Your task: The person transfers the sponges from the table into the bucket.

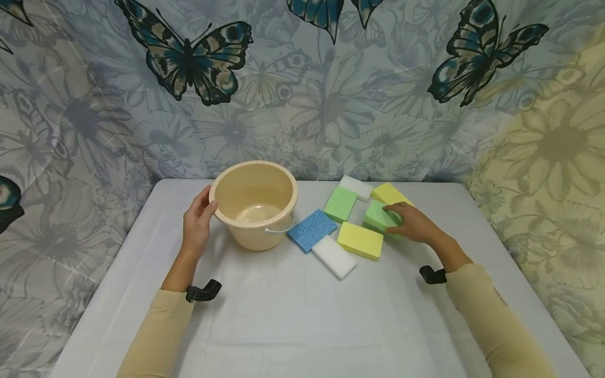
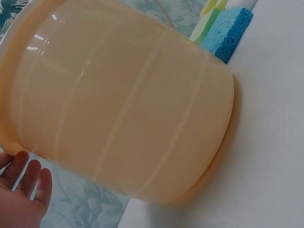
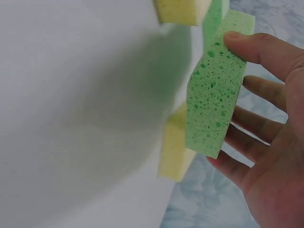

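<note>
A beige plastic bucket (image 1: pixel 257 231) with a thin white handle stands upright on the table. My left hand (image 1: pixel 196 223) holds the left side of its rim, thumb at the edge. In the left wrist view, fingertips of the left hand (image 2: pixel 28 183) are right by the lip of the bucket (image 2: pixel 118 95). My right hand (image 1: pixel 413 223) pinches a green sponge (image 1: pixel 378 215) at the right of the sponge group. In the right wrist view, the thumb of the right hand (image 3: pixel 270 104) presses one face of the porous green sponge (image 3: pixel 216 90), fingers behind it; its shadow falls on the table.
Between bucket and right hand lie a blue sponge (image 1: pixel 313 230), another green sponge (image 1: pixel 340 203), two white sponges (image 1: pixel 334 257) and two yellow sponges (image 1: pixel 361 240). The white-covered table (image 1: pixel 302 325) ends at a patterned butterfly cloth (image 1: pixel 331 121) behind.
</note>
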`<state>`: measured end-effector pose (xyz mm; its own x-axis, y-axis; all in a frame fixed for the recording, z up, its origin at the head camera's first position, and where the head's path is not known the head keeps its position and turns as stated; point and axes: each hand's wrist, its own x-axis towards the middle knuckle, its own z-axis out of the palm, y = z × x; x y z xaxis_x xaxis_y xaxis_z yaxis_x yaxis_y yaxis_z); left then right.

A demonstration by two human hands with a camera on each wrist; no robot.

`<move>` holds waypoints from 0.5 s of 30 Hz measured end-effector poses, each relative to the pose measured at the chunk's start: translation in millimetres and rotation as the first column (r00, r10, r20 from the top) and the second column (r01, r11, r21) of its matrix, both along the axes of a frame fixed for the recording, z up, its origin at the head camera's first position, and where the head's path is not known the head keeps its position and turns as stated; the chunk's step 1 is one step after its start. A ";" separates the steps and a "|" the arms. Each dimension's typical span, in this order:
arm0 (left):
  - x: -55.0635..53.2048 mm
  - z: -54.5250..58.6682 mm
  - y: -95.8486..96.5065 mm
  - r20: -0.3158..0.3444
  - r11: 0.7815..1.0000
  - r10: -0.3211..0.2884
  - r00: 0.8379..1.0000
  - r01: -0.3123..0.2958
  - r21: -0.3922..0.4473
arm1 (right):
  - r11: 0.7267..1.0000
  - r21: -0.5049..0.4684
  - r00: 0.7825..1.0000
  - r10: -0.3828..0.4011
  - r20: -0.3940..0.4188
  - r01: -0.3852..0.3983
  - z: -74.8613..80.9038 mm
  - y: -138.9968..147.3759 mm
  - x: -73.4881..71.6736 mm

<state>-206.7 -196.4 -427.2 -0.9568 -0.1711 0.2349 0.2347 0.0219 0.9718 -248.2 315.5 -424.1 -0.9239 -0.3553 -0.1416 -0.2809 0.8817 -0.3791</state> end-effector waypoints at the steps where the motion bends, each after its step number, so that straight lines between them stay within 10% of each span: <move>1: -0.2 0.3 0.0 -0.001 1.000 0.005 1.000 -0.005 -0.002 | 1.000 0.002 1.000 0.001 0.003 -0.001 2.4 -1.1 -1.1; 15: 1.6 5.0 1.9 0.009 0.999 0.044 0.999 -0.044 -0.010 | 0.998 -0.051 0.999 0.030 -0.036 -0.032 49.4 -15.9 -17.9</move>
